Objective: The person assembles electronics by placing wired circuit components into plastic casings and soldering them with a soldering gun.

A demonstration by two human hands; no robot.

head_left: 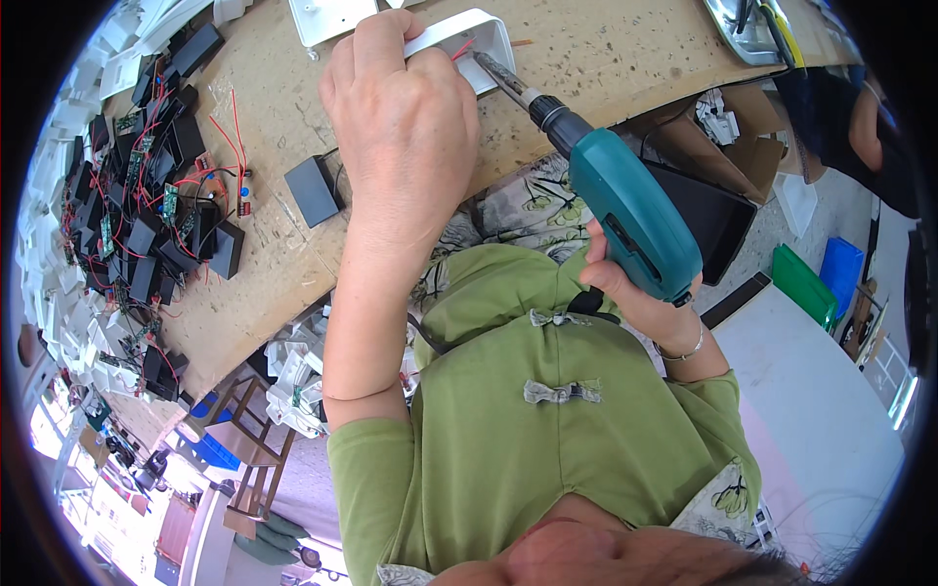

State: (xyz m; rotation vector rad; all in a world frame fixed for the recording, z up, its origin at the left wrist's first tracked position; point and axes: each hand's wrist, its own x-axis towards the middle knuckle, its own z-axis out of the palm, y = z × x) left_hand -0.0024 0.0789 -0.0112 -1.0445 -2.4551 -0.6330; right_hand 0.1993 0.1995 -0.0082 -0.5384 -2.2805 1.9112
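My left hand (403, 107) presses down on a white plastic housing (474, 34) lying on the brown board table (586, 49), fingers curled over its near side. My right hand (625, 283) grips a teal electric screwdriver (630, 210). Its dark bit (500, 76) points up-left into the open end of the housing, beside thin red wires. Most of the housing is hidden under my left hand.
A heap of black boxes with red wires and small circuit boards (147, 215) covers the table's left part. One black box (313, 190) lies alone near my left wrist. White plastic parts (59, 176) line the far left. Cardboard boxes (743, 146) and green and blue crates (821, 273) stand at right.
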